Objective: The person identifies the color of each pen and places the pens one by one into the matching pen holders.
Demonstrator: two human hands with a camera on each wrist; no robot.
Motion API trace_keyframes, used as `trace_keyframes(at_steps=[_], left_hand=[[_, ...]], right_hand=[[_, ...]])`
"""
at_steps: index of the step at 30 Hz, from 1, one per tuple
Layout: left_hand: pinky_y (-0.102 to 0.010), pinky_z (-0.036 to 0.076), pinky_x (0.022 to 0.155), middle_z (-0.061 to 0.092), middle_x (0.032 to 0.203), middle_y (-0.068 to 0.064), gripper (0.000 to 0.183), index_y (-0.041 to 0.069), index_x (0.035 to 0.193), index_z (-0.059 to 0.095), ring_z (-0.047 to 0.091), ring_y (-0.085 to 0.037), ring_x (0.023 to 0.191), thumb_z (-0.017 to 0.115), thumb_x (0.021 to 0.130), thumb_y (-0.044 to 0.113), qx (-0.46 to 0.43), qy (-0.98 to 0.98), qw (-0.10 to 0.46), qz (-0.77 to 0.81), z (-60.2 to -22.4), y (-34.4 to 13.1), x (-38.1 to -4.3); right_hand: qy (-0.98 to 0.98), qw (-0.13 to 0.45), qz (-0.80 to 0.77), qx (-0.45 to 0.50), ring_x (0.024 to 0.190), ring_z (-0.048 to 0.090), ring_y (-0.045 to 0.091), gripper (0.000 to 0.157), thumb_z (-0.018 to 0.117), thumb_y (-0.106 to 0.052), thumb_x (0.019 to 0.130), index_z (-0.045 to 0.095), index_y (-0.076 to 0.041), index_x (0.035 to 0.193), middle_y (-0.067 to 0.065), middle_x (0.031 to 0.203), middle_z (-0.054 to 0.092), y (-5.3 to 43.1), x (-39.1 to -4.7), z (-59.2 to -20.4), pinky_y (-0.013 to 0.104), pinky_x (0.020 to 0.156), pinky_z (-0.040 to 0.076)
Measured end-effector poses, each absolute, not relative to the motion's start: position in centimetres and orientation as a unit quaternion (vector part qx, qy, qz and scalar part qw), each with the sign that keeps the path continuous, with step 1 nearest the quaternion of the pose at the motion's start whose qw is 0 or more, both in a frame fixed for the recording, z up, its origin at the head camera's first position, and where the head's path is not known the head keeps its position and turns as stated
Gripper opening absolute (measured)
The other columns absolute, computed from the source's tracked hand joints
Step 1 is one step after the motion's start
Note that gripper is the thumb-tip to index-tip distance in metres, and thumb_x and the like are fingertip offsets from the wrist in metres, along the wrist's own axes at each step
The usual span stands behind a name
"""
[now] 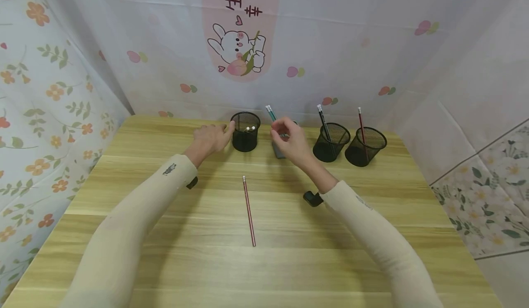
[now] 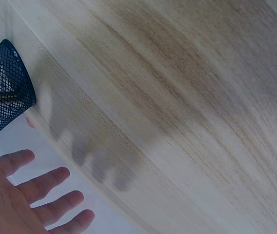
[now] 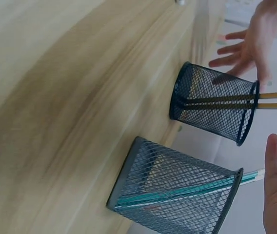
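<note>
My left hand [image 1: 212, 138] is held beside a round black mesh pen cup [image 1: 244, 138], its fingers spread and holding nothing. Two yellow pencils [image 3: 275, 100] stand in that cup, low enough that mostly their ends show from above. Over a grey mesh pen holder [image 3: 177, 187] is my right hand [image 1: 294, 142], its fingers bent loosely near the thumb, with nothing seen between them. Teal pencils [image 1: 271, 112] with white ends lean inside the grey holder, close to the right fingertips. In the head view the right hand hides much of this holder.
A striped red pencil [image 1: 249, 211] lies on the wooden table [image 1: 215, 271] between the forearms. To the right stand two more black mesh cups, one with black pencils [image 1: 323, 122], the other with a red pencil [image 1: 361, 124]. Printed curtains [image 1: 330, 32] hang behind the table.
</note>
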State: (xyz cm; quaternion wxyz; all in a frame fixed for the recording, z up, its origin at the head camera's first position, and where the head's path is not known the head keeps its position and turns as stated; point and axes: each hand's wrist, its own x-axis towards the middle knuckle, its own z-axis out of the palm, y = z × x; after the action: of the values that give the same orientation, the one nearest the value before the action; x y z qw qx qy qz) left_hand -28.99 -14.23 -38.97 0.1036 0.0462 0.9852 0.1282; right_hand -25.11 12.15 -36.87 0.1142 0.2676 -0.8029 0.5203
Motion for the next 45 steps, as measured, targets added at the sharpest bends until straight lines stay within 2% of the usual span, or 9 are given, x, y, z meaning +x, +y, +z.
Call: trace_keyframes(at_steps=[8, 17, 25, 32, 36, 40, 45], left_hand=[[-0.067, 0.034, 0.1, 0.041, 0.153, -0.026, 0.084, 0.013, 0.16, 0.035, 0.038, -0.052, 0.135, 0.0, 0.102, 0.063, 0.048, 0.986, 0.103, 0.126, -38.9, -14.3, -28.9], [-0.068, 0.035, 0.1, 0.042, 0.153, -0.026, 0.085, 0.014, 0.16, 0.035, 0.039, -0.052, 0.134, -0.001, 0.101, 0.064, 0.049, 0.986, 0.102, 0.123, -39.1, -14.2, -28.9], [-0.068, 0.035, 0.099, 0.041, 0.153, -0.026, 0.084, 0.013, 0.159, 0.036, 0.039, -0.052, 0.134, 0.0, 0.102, 0.063, 0.05, 0.986, 0.098, 0.126, -39.3, -14.3, -29.0], [-0.069, 0.032, 0.101, 0.041, 0.153, -0.026, 0.084, 0.013, 0.159, 0.037, 0.037, -0.051, 0.136, 0.001, 0.102, 0.063, 0.045, 0.986, 0.097, 0.126, -39.4, -14.3, -29.0], [-0.068, 0.033, 0.101, 0.042, 0.153, -0.025, 0.088, 0.013, 0.159, 0.038, 0.039, -0.051, 0.135, -0.003, 0.1, 0.065, 0.044, 0.987, 0.094, 0.125, -39.4, -14.3, -29.0], [-0.068, 0.034, 0.1, 0.043, 0.152, -0.025, 0.094, 0.013, 0.159, 0.038, 0.04, -0.051, 0.134, -0.008, 0.097, 0.068, 0.043, 0.987, 0.093, 0.123, -39.4, -14.3, -28.9], [-0.068, 0.035, 0.099, 0.044, 0.151, -0.025, 0.094, 0.014, 0.158, 0.038, 0.041, -0.051, 0.133, -0.007, 0.097, 0.068, 0.044, 0.987, 0.089, 0.125, -39.4, -14.3, -28.9]], right_hand=[[-0.826, 0.081, 0.495, 0.258, 0.086, 0.066, 0.02, 0.013, 0.063, -0.004, 0.1, 0.062, -0.001, 0.113, 0.009, 0.097, 0.065, 12.5, -24.1, -37.6, 0.032, 0.073, 0.056], [-0.846, 0.026, 0.46, 0.268, 0.079, 0.066, 0.019, 0.015, 0.066, -0.003, 0.098, 0.061, 0.005, 0.11, 0.008, 0.093, 0.066, 12.1, -23.3, -38.8, 0.033, 0.071, 0.055], [-0.882, -0.033, 0.391, 0.262, 0.075, 0.065, 0.017, 0.007, 0.068, -0.01, 0.096, 0.064, -0.005, 0.096, 0.003, 0.087, 0.066, 11.0, -22.4, -38.9, 0.032, 0.069, 0.053], [-0.895, -0.076, 0.339, 0.28, 0.071, 0.063, 0.013, 0.012, 0.071, -0.014, 0.096, 0.063, -0.006, 0.092, 0.0, 0.082, 0.066, 9.7, -21.2, -38.7, 0.028, 0.065, 0.05], [-0.901, -0.1, 0.314, 0.282, 0.07, 0.061, 0.013, 0.014, 0.071, -0.017, 0.096, 0.063, -0.007, 0.092, -0.001, 0.08, 0.066, 8.8, -20.6, -38.9, 0.028, 0.065, 0.049], [-0.907, -0.104, 0.285, 0.292, 0.067, 0.058, 0.012, 0.016, 0.072, -0.02, 0.095, 0.063, -0.008, 0.09, -0.003, 0.075, 0.063, 8.1, -20.3, -39.3, 0.027, 0.062, 0.048], [-0.91, -0.111, 0.279, 0.286, 0.063, 0.056, 0.011, 0.02, 0.074, -0.022, 0.095, 0.063, -0.006, 0.087, -0.002, 0.072, 0.062, 7.5, -19.8, -39.4, 0.026, 0.06, 0.046]])
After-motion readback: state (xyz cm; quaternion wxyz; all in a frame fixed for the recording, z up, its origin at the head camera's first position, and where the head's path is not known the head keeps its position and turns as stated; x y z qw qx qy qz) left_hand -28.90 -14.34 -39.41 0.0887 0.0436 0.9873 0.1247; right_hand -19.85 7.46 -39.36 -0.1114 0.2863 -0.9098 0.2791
